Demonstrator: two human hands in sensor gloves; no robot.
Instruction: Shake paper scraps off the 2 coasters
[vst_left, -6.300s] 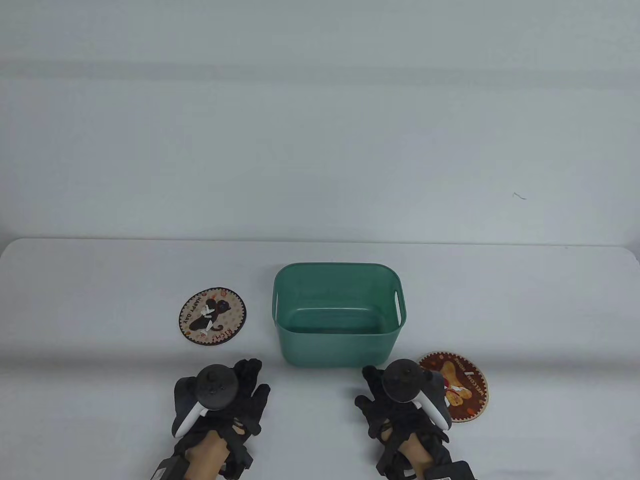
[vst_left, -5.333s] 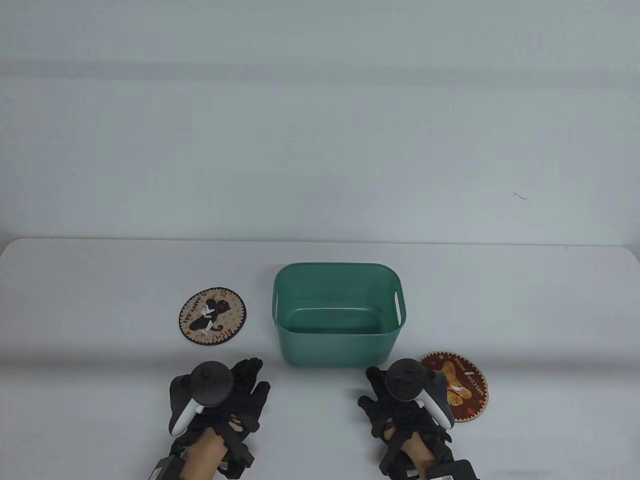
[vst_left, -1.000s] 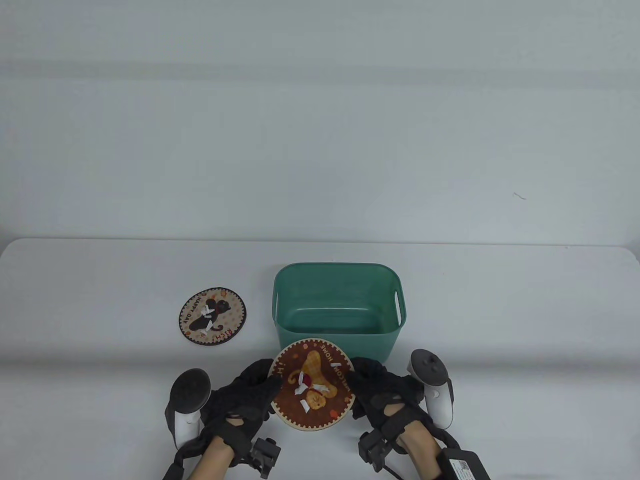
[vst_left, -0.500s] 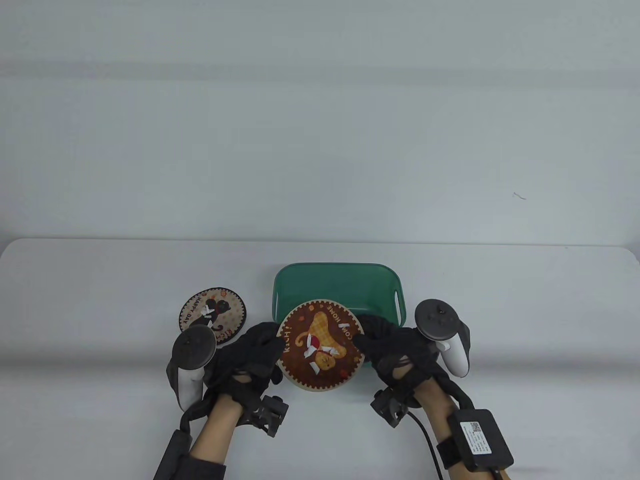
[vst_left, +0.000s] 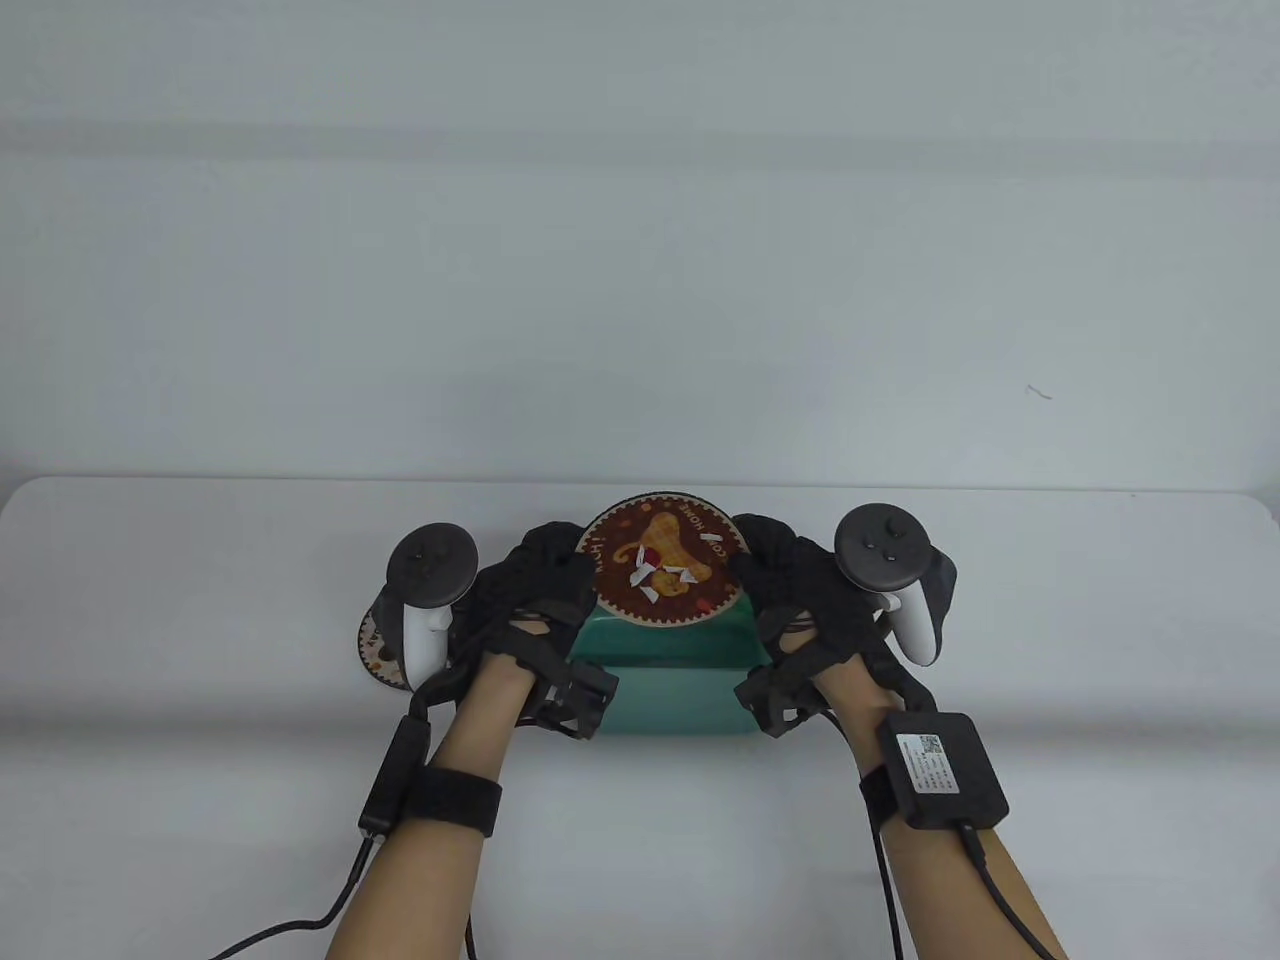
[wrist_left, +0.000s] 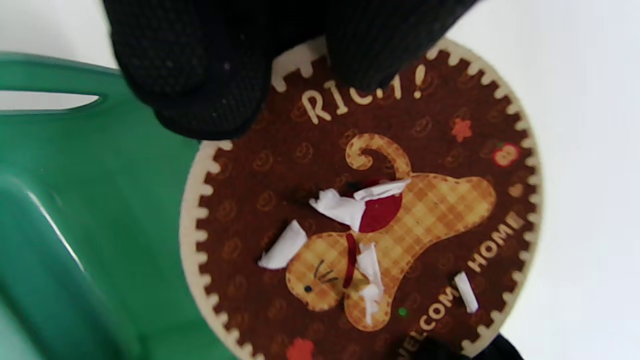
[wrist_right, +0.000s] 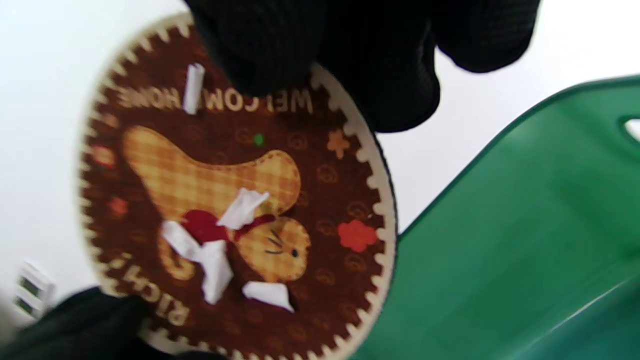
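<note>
A round brown coaster (vst_left: 662, 556) with an orange cat and "WELCOME HOME" lettering hangs over the green bin (vst_left: 660, 680). My left hand (vst_left: 540, 590) pinches its left rim and my right hand (vst_left: 790, 580) pinches its right rim. Several white paper scraps (vst_left: 648, 580) lie on its face, clearly seen as scraps (wrist_left: 340, 210) in the left wrist view and scraps (wrist_right: 215, 260) in the right wrist view. The second coaster (vst_left: 375, 645) lies on the table left of the bin, mostly hidden behind my left hand's tracker.
The bin's green inside wall (wrist_left: 75, 200) shows under the coaster in the left wrist view, and its wall (wrist_right: 525, 225) with a handle slot in the right wrist view. The white table (vst_left: 1050, 620) spreads out on both sides.
Both hands have carried the cat coaster away from me and up, from the bin's near edge to above its opening. The scraps still lie on it. My left hand now covers most of the second coaster.
</note>
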